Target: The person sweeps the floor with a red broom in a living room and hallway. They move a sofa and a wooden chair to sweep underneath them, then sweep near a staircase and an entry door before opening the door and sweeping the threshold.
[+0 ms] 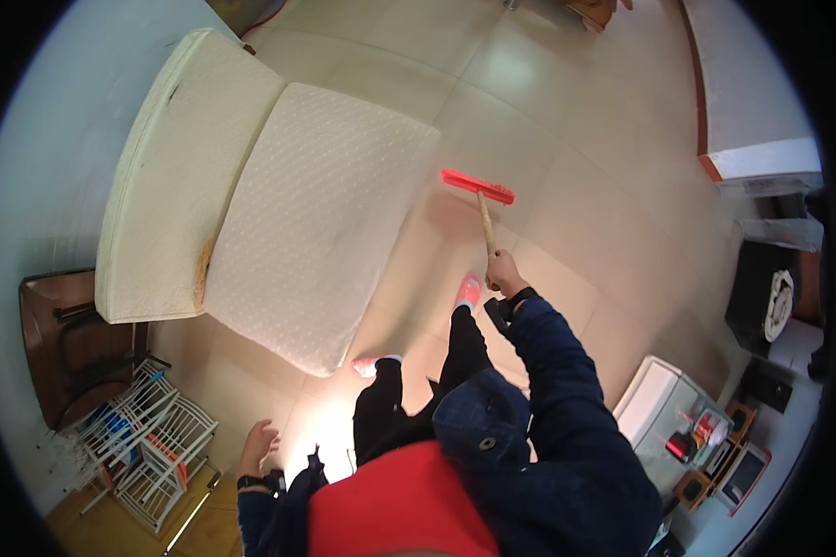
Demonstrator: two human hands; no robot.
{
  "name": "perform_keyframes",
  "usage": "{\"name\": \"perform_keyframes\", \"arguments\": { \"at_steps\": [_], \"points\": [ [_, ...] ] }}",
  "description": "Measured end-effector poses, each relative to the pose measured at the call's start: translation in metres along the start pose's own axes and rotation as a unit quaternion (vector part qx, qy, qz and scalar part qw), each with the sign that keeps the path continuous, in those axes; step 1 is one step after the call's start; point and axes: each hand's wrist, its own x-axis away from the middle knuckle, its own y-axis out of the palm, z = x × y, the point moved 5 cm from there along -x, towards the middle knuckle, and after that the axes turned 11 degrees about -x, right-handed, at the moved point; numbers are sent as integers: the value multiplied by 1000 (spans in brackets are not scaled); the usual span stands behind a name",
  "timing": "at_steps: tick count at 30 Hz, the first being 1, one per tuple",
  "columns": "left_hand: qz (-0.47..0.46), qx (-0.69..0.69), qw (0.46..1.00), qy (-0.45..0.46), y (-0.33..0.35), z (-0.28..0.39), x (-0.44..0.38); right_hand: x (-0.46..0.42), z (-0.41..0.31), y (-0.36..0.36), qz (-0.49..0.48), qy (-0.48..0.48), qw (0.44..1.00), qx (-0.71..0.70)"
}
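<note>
My right hand [503, 271] is wrapped around the wooden handle [486, 224] of a broom, held out ahead of me. The broom's red head [476, 186] has its bristles facing away from me, at or just above the tiled floor; contact cannot be made out. To its left is the corner of a pale dotted mattress [320, 209]. My left hand [260, 443] hangs low at my side, holding nothing, its fingers loosely curled and apart. A strap with a dark device sits on each wrist.
Against the left wall leans a second cream mattress [188, 174]. Below it are a folded brown table [70, 341] and a white metal rack [150, 445]. At right stand a white appliance [648, 397], a black box [756, 299] and a wall corner [710, 167]. Tiled floor [564, 174] stretches ahead.
</note>
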Motion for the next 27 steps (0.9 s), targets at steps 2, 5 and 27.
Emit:
{"name": "perform_keyframes", "arguments": {
  "at_steps": [2, 5, 27],
  "points": [
    [22, -39, 999, -30, 28, 33, 7, -70, -8, -26, -3, -97, 993, 62],
    [-48, -103, 991, -67, 71, 95, 25, -114, 7, -40, 7, -98, 976, 197],
    [-30, -250, 955, 157, 144, 609, -113, -252, -179, -131, -30, -114, 952, 284]
  ]
}}
